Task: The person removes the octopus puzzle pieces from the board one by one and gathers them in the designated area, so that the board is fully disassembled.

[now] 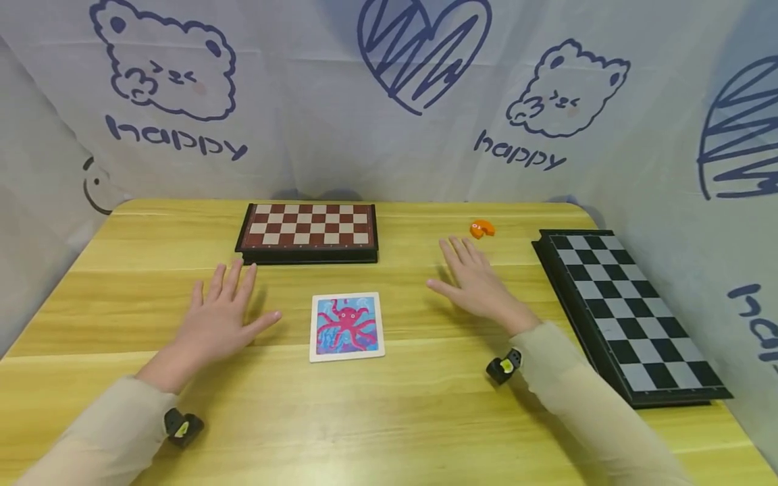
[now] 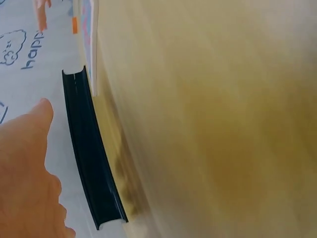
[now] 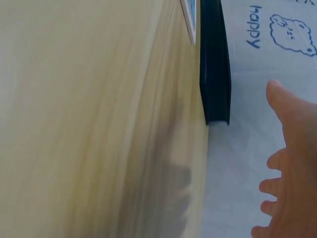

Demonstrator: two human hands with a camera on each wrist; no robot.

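A square card with a pink octopus picture lies flat on the wooden table between the two hands. To its left is my left hand, palm down, with fingers straight and spread and nothing held. Its fingertips are near the corner of a brown-and-white chessboard box. On the right, my right hand has its fingers extended and also holds nothing. Just beyond those fingertips sits a small orange piece with a notch and an eye mark. The right wrist view shows the right hand raised over its shadow.
A black-and-white chessboard box lies at an angle along the right side of the table. Behind the table hangs a white cloth printed with bears, hearts and "happy". Each sleeve has a small black device at the wrist.
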